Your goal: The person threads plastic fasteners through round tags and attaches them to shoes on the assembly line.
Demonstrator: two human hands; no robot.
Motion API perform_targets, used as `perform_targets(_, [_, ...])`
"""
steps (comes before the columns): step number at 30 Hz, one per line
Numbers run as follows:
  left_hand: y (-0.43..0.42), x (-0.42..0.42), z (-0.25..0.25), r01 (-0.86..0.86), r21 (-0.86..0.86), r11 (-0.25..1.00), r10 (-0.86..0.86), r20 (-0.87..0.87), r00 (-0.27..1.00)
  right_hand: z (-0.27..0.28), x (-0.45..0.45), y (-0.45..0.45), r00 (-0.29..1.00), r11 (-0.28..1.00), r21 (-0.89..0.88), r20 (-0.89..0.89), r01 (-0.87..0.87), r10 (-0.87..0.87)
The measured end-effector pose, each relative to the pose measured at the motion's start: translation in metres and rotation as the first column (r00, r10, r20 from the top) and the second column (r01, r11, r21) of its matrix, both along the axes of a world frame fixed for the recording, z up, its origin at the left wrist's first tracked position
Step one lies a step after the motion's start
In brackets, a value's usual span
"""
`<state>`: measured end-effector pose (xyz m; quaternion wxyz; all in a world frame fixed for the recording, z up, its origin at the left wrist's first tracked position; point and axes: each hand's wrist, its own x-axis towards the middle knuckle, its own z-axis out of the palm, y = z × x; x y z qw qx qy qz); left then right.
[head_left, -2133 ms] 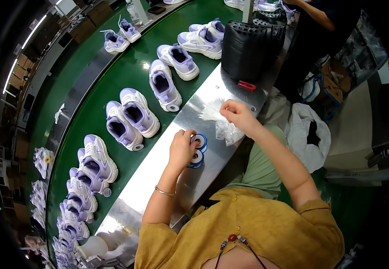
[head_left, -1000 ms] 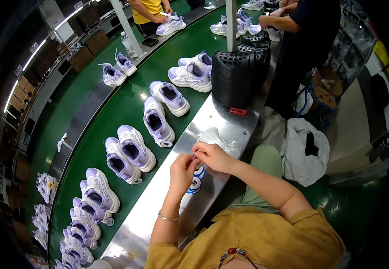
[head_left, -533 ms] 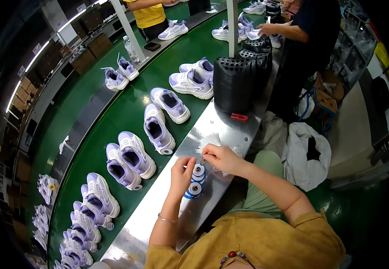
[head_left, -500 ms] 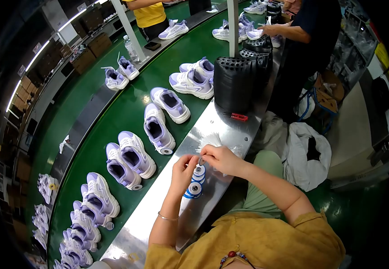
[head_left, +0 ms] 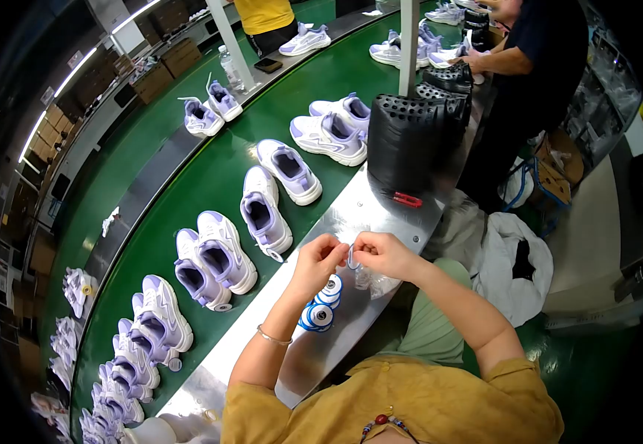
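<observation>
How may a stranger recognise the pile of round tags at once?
Beside the green belt runs a shiny metal table. On it, between the person's forearms, lies the pile of round tags: white with blue rims, unlike the clear plastic nearby.

Blue-edged tag (head_left: 352, 257), nearly edge-on, between hands (head_left: 317, 265) (head_left: 386, 255)

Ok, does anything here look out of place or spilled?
Just one thing: a small crumpled white scrap lies on the dark far rail, like stray litter, though I can't identify it. The blue-edged discs look loosely piled, not spilled.

Tube lights (head_left: 75, 72) (lit), green floor (head_left: 580, 355)
</observation>
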<state>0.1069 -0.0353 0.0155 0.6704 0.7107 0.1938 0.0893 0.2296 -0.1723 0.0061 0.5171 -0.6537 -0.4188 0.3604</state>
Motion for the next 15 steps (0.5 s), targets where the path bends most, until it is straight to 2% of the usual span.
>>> perform_targets(3, [0.009, 0.022, 0.002, 0.059, 0.101, 0.993, -0.059, -0.002, 0.998, -0.002, 0.018, -0.003, 0.999, 1.0, -0.006, -0.023, 0.025, -0.025])
perform_targets(5, [0.02, 0.045, 0.002, 0.062, 0.135, 0.989, -0.07, 0.061, 0.996, 0.0, 0.034, -0.007, 0.981, 0.986, 0.034, -0.115, 0.162, -0.157])
perform_targets(6, [0.028, 0.059, 0.004, 0.019, 0.211, 0.977, -0.031, 0.057, 0.998, -0.004, 0.041, -0.006, 0.957, 0.955, 0.125, -0.15, 0.268, -0.249])
perform_targets(7, [0.034, 0.077, 0.005, -0.032, 0.244, 0.969, 0.012, 0.084, 0.996, -0.007, 0.049, -0.007, 0.956, 0.953, 0.128, -0.147, 0.273, -0.254])
perform_targets(9, [0.052, 0.116, -0.006, -0.118, 0.415, 0.902, 0.036, 0.199, 0.979, -0.012, 0.061, -0.012, 0.913, 0.925, 0.075, -0.208, 0.373, -0.351])
perform_targets(11, [0.069, 0.159, -0.024, -0.18, 0.5, 0.847, 0.071, 0.229, 0.971, -0.015, 0.063, -0.012, 0.91, 0.918, 0.095, -0.209, 0.384, -0.359])
perform_targets(13, [0.077, 0.194, -0.032, -0.15, 0.481, 0.864, 0.103, 0.122, 0.987, -0.019, 0.065, -0.014, 0.918, 0.929, 0.05, -0.181, 0.366, -0.352])
perform_targets(15, [0.085, 0.227, -0.054, -0.167, 0.467, 0.868, 0.103, 0.159, 0.982, -0.019, 0.069, -0.014, 0.914, 0.923, 0.051, -0.176, 0.38, -0.366])
